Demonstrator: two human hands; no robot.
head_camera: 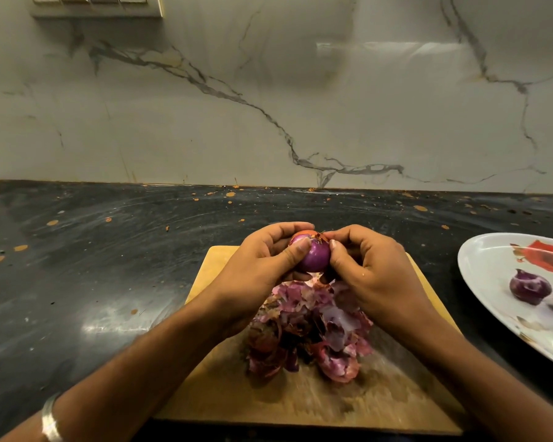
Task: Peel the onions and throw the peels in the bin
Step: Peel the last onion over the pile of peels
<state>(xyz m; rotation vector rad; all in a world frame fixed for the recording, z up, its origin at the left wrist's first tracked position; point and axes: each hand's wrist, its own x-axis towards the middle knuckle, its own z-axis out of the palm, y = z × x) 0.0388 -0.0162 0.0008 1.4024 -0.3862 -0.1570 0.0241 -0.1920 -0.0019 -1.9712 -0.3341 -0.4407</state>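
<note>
Holding onion [313, 258] above board [217, 400] on tabletop [109, 266]; L hand [268, 266] cupped it, R hand [371, 272] pinched papery skin at top; peeled flesh prob. slick, firm; peels [307, 333] light, brittle; take skin by loose edge.

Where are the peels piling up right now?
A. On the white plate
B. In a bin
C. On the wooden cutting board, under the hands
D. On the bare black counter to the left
C: the heap of purple onion peels lies on the wooden cutting board, just below the onion that the left hand and right hand grip.
</note>
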